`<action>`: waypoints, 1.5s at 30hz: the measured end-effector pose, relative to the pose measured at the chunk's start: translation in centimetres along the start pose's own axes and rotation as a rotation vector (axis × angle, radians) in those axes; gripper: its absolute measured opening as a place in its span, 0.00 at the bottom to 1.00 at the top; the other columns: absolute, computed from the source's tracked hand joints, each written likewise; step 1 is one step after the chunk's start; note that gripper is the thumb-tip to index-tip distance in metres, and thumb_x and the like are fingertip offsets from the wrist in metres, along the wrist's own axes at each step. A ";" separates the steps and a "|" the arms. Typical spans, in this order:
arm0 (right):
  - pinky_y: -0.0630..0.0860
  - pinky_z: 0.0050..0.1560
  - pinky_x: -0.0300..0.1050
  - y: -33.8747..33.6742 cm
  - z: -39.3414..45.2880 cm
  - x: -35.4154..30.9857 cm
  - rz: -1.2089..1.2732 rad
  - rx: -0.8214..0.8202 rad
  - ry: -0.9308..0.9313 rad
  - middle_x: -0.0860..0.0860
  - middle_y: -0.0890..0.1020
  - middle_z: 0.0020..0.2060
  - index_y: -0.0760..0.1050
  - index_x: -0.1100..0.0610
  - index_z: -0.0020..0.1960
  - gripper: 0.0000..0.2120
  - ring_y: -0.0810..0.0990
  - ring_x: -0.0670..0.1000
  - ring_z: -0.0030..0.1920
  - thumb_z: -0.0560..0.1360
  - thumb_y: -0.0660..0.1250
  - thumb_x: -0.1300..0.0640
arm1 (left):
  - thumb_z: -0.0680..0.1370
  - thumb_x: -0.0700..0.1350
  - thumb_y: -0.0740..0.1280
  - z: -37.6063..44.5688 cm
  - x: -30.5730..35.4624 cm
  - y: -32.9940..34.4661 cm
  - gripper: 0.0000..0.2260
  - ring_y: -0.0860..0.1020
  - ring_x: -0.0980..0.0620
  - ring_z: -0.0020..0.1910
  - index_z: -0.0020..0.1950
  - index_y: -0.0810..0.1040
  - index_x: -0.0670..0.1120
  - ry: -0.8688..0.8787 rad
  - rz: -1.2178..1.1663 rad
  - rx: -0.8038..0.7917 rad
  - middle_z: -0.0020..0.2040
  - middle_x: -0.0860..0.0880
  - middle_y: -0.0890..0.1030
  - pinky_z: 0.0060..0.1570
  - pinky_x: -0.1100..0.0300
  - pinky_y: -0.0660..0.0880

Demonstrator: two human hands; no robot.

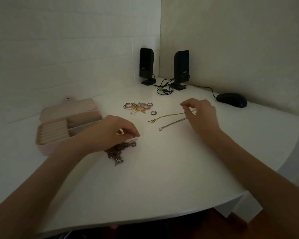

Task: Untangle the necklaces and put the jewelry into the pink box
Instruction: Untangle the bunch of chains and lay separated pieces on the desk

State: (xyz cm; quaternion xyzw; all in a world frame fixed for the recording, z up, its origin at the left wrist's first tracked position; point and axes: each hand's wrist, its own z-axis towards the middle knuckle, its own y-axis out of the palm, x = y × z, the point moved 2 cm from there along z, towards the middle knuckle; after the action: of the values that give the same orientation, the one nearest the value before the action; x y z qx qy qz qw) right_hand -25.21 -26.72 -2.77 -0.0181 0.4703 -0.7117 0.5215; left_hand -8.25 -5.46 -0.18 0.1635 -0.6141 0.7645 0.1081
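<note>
At frame centre, necklaces: dark tangled heap [120, 150] on the table [162, 178]; gold chain [166, 116] and silver chain [173, 124] right of centre.
Left hand [114, 131]: fingertips pinched on the heap.
Right hand [201, 114]: fingers pinching the chains' upper ends.
Rings [138, 107]: cluster above centre.
Box [67, 125]: pink, open, left.

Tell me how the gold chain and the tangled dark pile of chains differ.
The gold chain lies stretched in a thin line; the tangled dark pile is bunched in a heap. The gold one is bright yellow, the pile dull brownish. The gold chain lies by the right hand, the pile under the left hand. Both rest on the white table.
</note>
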 end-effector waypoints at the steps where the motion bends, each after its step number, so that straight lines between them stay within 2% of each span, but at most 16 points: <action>1: 0.67 0.60 0.48 0.3 -0.2 -1.3 0.049 -0.037 -0.067 0.40 0.78 0.47 0.78 0.49 0.57 0.09 0.73 0.47 0.55 0.78 0.64 0.54 | 0.75 0.40 0.70 -0.9 -0.4 -0.6 0.10 0.79 0.63 0.48 0.52 0.83 0.55 -0.003 -0.010 -0.051 0.44 0.64 0.82 0.50 0.67 0.75; 3: 0.71 0.56 0.43 1.1 -0.8 -4.5 0.156 -0.197 -0.199 0.40 0.78 0.51 0.76 0.48 0.58 0.11 0.74 0.44 0.52 0.76 0.68 0.52 | 0.74 0.41 0.71 -2.2 -1.4 -1.3 0.13 0.76 0.64 0.49 0.55 0.81 0.55 -0.063 0.077 -0.115 0.45 0.65 0.79 0.50 0.72 0.72; 6: 0.74 0.46 0.35 2.8 -2.0 -9.5 0.346 -0.633 -0.260 0.43 0.75 0.53 0.71 0.48 0.57 0.18 0.76 0.44 0.48 0.71 0.74 0.51 | 0.76 0.44 0.70 -3.1 -2.4 -1.4 0.11 0.74 0.66 0.40 0.58 0.81 0.51 -0.107 0.211 -0.131 0.42 0.64 0.75 0.42 0.76 0.66; 9: 0.70 0.42 0.34 4.8 -2.7 -12.4 0.203 -0.943 -0.275 0.42 0.73 0.51 0.70 0.47 0.55 0.20 0.73 0.41 0.45 0.69 0.74 0.46 | 0.75 0.42 0.71 -3.6 -2.6 -0.8 0.05 0.74 0.71 0.41 0.50 0.83 0.46 -0.075 0.161 -0.040 0.42 0.55 0.80 0.40 0.75 0.69; 12: 0.64 0.35 0.30 6.5 -2.7 -13.6 0.208 -0.898 -0.305 0.41 0.74 0.42 0.72 0.47 0.47 0.11 0.70 0.39 0.37 0.70 0.74 0.48 | 0.75 0.40 0.71 -4.0 -3.1 -0.3 0.01 0.75 0.66 0.41 0.44 0.82 0.45 -0.069 0.060 0.133 0.38 0.50 0.80 0.38 0.74 0.69; 15: 0.67 0.35 0.29 7.4 -2.7 -13.4 0.382 -0.762 -0.255 0.42 0.77 0.36 0.76 0.52 0.43 0.06 0.72 0.38 0.32 0.73 0.72 0.52 | 0.77 0.41 0.67 -4.2 -3.5 0.2 0.07 0.73 0.63 0.35 0.40 0.75 0.50 -0.126 -0.117 0.291 0.35 0.54 0.77 0.37 0.72 0.68; 19: 0.75 0.41 0.42 6.9 -2.5 -12.8 0.661 -0.707 -0.179 0.45 0.79 0.36 0.75 0.55 0.43 0.05 0.77 0.46 0.37 0.75 0.70 0.55 | 0.78 0.45 0.64 -3.6 -4.1 0.7 0.08 0.74 0.59 0.34 0.39 0.73 0.48 -0.260 -0.583 0.356 0.32 0.56 0.77 0.40 0.66 0.71; 22: 0.77 0.43 0.48 6.7 -2.6 -12.9 0.754 -0.694 -0.177 0.44 0.79 0.38 0.75 0.53 0.44 0.04 0.78 0.50 0.39 0.75 0.70 0.57 | 0.72 0.53 0.64 -3.3 -4.0 1.0 0.11 0.75 0.55 0.36 0.39 0.73 0.46 -0.282 -0.815 0.357 0.32 0.55 0.77 0.43 0.61 0.73; 26: 0.78 0.48 0.56 6.5 -2.9 -13.2 0.847 -0.647 -0.206 0.52 0.81 0.45 0.74 0.55 0.50 0.11 0.81 0.59 0.46 0.72 0.73 0.54 | 0.69 0.50 0.67 -3.4 -3.4 0.9 0.09 0.76 0.58 0.34 0.41 0.74 0.45 -0.262 -0.853 0.369 0.31 0.56 0.78 0.41 0.65 0.75; 29: 0.78 0.50 0.49 6.1 -3.0 -13.2 0.880 -0.614 -0.212 0.51 0.81 0.43 0.75 0.56 0.53 0.12 0.81 0.53 0.44 0.72 0.73 0.59 | 0.71 0.40 0.70 -3.6 -3.5 0.5 0.04 0.76 0.61 0.33 0.41 0.76 0.45 -0.220 -0.846 0.438 0.31 0.56 0.79 0.37 0.69 0.74; 32: 0.77 0.51 0.48 6.1 -2.9 -13.2 0.903 -0.616 -0.177 0.48 0.82 0.41 0.76 0.57 0.53 0.11 0.81 0.50 0.45 0.73 0.72 0.60 | 0.68 0.38 0.73 -3.8 -3.5 0.2 0.09 0.78 0.59 0.35 0.43 0.76 0.46 -0.163 -0.811 0.491 0.33 0.55 0.80 0.40 0.68 0.75; 36: 0.76 0.42 0.38 6.4 -3.1 -13.3 0.967 -0.648 -0.096 0.51 0.82 0.39 0.76 0.57 0.50 0.09 0.82 0.49 0.41 0.72 0.71 0.64 | 0.69 0.34 0.73 -3.8 -3.4 0.3 0.10 0.78 0.58 0.34 0.43 0.75 0.45 -0.128 -0.759 0.495 0.33 0.54 0.81 0.40 0.67 0.75; 40: 0.79 0.50 0.52 6.6 -3.1 -13.1 0.940 -0.684 -0.058 0.52 0.83 0.41 0.76 0.57 0.51 0.10 0.83 0.52 0.44 0.71 0.73 0.64 | 0.71 0.32 0.72 -3.8 -3.4 0.4 0.10 0.78 0.58 0.33 0.42 0.74 0.45 -0.135 -0.755 0.520 0.33 0.54 0.80 0.38 0.67 0.75; 41: 0.79 0.50 0.51 6.5 -3.0 -13.1 0.892 -0.686 -0.072 0.53 0.84 0.42 0.76 0.58 0.52 0.11 0.83 0.51 0.44 0.71 0.73 0.63 | 0.71 0.32 0.71 -3.8 -3.4 0.3 0.10 0.78 0.58 0.33 0.42 0.74 0.45 -0.139 -0.778 0.533 0.34 0.54 0.80 0.38 0.67 0.75; 43: 0.79 0.45 0.39 6.5 -3.2 -13.2 0.779 -0.695 -0.129 0.52 0.84 0.45 0.77 0.59 0.53 0.11 0.82 0.48 0.45 0.71 0.73 0.61 | 0.73 0.32 0.70 -3.8 -3.3 0.2 0.09 0.79 0.57 0.34 0.43 0.74 0.45 -0.147 -0.827 0.547 0.36 0.51 0.79 0.39 0.66 0.77; 45: 0.73 0.42 0.29 6.7 -3.6 -13.4 0.665 -0.702 -0.177 0.50 0.85 0.44 0.80 0.59 0.51 0.08 0.82 0.42 0.43 0.73 0.73 0.60 | 0.74 0.32 0.68 -3.8 -3.2 0.2 0.09 0.80 0.57 0.34 0.43 0.73 0.45 -0.156 -0.867 0.544 0.36 0.52 0.79 0.39 0.66 0.77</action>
State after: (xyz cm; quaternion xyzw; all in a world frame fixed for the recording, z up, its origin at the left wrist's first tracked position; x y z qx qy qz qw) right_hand -16.07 -14.27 -3.15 -0.1020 0.6158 -0.3010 0.7209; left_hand -5.83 -1.72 -2.31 0.4816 -0.2752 0.7671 0.3223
